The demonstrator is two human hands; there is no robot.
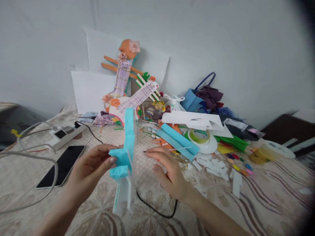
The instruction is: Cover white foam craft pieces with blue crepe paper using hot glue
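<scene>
My left hand (90,167) pinches a turquoise paper-covered craft piece (129,134) between thumb and fingers. The piece stands upright, with a tall folded strip on top, short turquoise flaps at its side and white legs below. To its right, my right hand (169,170) hovers apart from it, thumb away from the stretched fingers. A thin white stick (180,148) runs behind those fingers, with a dark tip showing just past the fingertips; it appears to be held between them. How the fingers grip it is partly hidden.
A black phone (61,167) and a power strip (66,136) with cables lie left. Decorated paper crafts (123,78) lean at the back. On the right are a tape roll (199,135), a blue folded sheet (177,141), white paper scraps (214,165) and coloured discs (236,167).
</scene>
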